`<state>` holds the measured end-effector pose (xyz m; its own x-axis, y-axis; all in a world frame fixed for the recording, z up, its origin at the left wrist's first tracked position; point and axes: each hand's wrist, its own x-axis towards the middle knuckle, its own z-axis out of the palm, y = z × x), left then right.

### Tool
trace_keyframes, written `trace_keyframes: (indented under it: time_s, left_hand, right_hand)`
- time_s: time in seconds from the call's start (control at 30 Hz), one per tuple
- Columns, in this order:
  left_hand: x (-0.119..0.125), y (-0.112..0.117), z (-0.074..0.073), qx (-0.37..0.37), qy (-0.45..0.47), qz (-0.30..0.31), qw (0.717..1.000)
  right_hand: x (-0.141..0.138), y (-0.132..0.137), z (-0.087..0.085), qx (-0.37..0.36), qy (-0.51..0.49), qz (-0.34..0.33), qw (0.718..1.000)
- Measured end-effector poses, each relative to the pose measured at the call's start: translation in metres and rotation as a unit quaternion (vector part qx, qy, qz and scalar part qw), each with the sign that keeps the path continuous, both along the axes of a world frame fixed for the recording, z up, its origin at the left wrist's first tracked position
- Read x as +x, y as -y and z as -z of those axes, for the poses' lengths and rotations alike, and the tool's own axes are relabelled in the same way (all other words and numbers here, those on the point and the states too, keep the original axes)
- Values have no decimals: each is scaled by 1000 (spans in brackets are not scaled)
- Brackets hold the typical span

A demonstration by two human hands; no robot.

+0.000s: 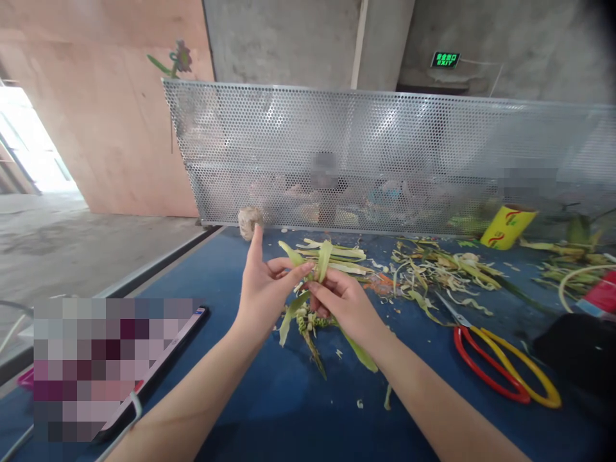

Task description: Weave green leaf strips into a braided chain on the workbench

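Observation:
Both my hands meet over the middle of the blue table, pinching flat, pale green leaf strips (325, 256). Thumb and index finger of my left hand (269, 282) close on the strips from the left, while its index finger or another finger points up. My right hand (344, 294) grips them from the other side with curled fingers. Strip ends stick out above and hang below the hands. Just beneath lies a small braided green piece (308, 321), partly hidden by the fingers. Behind the hands rests a pile of long pale strips (344, 253).
Red-and-yellow-handled scissors (500, 366) lie at right, near leaf scraps (447, 266). A phone (163, 359) on a stand is at left. A yellow roll (509, 226), a ball of string (249, 221) and a perforated metal screen (298, 128) are at the back.

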<state>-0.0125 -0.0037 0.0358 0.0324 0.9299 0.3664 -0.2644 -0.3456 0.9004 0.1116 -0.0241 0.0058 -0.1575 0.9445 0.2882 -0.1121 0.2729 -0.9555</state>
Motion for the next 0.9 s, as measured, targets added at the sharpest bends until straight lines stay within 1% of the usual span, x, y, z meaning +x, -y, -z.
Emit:
trace_keyframes:
  time_s: [0.07,0.17,0.23,0.3,0.37,0.47,0.53,0.63,0.7,0.8,0.9]
  left_hand:
    - [0,-1,1,-21,-10,24,999]
    - [2,-1,5,-50,-51,93,993]
    - [3,-1,9,-40,-91,129,987]
    - [2,-1,12,-18,-116,140,983]
    - [1,-1,14,-4,-126,139,982]
    - [-1,-2,15,18,-156,120,980]
    - [-2,-2,14,47,-194,90,976]
    - [-4,-1,13,99,-257,27,961]
    - [-4,-1,11,125,-280,-2,952]
    - [-4,-1,11,136,-274,1,952]
    - [-3,-1,12,134,-284,16,949]
  right_hand:
    - [2,0,0,-6,-13,0,1000]
    - [3,1,0,-4,-48,-20,999]
    - [3,3,0,-11,-49,-16,999]
    - [3,3,1,-20,-40,2,999]
    - [3,1,3,-19,-48,8,999]
    - [6,-2,6,-10,-62,-4,998]
    - [9,-2,5,-12,-58,-2,998]
    - [14,0,1,-8,-35,15,999]
    - [16,2,-1,-1,-12,8,1000]
    - [18,3,-1,6,9,-12,1000]
    - [17,0,3,6,13,-5,1000]
